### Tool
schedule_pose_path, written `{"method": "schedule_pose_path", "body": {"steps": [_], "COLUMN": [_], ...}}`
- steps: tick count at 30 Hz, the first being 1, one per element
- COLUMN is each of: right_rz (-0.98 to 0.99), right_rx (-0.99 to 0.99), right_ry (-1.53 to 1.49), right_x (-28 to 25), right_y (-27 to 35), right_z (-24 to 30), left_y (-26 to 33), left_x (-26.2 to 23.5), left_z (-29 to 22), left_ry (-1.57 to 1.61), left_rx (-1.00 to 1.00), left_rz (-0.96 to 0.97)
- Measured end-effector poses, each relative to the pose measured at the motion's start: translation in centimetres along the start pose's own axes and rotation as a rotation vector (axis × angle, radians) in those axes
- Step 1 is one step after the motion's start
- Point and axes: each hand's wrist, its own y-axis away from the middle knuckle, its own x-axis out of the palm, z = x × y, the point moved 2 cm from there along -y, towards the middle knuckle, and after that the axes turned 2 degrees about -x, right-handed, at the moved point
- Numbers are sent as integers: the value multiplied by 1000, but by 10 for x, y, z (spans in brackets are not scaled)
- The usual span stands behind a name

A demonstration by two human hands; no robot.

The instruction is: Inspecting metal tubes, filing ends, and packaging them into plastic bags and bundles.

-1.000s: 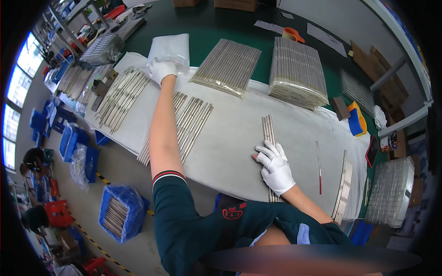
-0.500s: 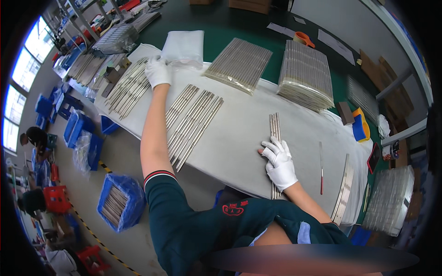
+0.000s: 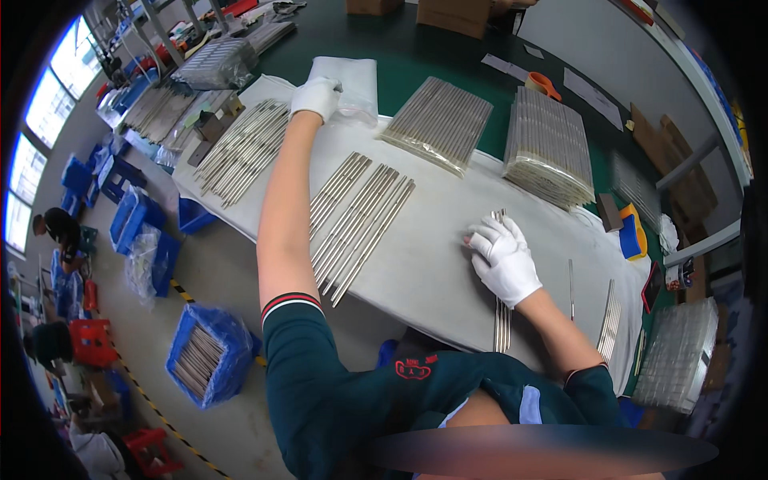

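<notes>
My left hand (image 3: 314,98), in a white glove, reaches to the far side of the table and lies on the left part of a stack of white translucent plastic bags (image 3: 356,80). Its fingers are curled onto the bags. My right hand (image 3: 506,260), gloved too, is closed over the upper part of a small bundle of thin metal rods (image 3: 502,326); the rod tips stick out past the fingers. Between my arms lie several loose metal rods (image 3: 368,228) in groups. A larger spread of rods (image 3: 244,152) lies left of my left forearm.
Two bagged blocks of rods, one flat (image 3: 440,120) and one taller (image 3: 550,144), stand at the back. A thin tool (image 3: 571,288) and more rods (image 3: 610,320) lie at right. Orange tape (image 3: 542,86) and a yellow-blue dispenser (image 3: 633,234) are beyond. A blue-lined bin (image 3: 210,356) stands on the floor.
My left hand has moved away from the spread rods, farther back and right onto the plastic bags. My right hand has slid farther up its rod bundle. The whole view has shifted slightly.
</notes>
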Motion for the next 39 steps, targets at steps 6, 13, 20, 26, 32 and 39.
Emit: {"method": "schedule_pose_path", "body": {"steps": [6, 13, 20, 26, 32, 39], "right_rz": [-137, -110, -125, -278, -260, -489], "right_rx": [-231, -147, -97, -233, -107, -349], "right_ry": [123, 80, 207, 324, 536, 331], "right_x": [5, 37, 49, 55, 60, 54], "right_y": [-116, -212, -264, -287, -304, -294], "right_z": [3, -5, -10, -8, -21, -15], "left_y": [11, 9, 19, 18, 20, 16], "left_x": [14, -7, -8, -8, -4, 3], "left_z": [19, -16, -25, -30, -41, -31], "left_ry": [-465, -132, -46, -16, 101, 171], "left_rx": [362, 175, 158, 180, 34, 20], "left_rz": [-341, -12, 11, -78, -91, -171]}}
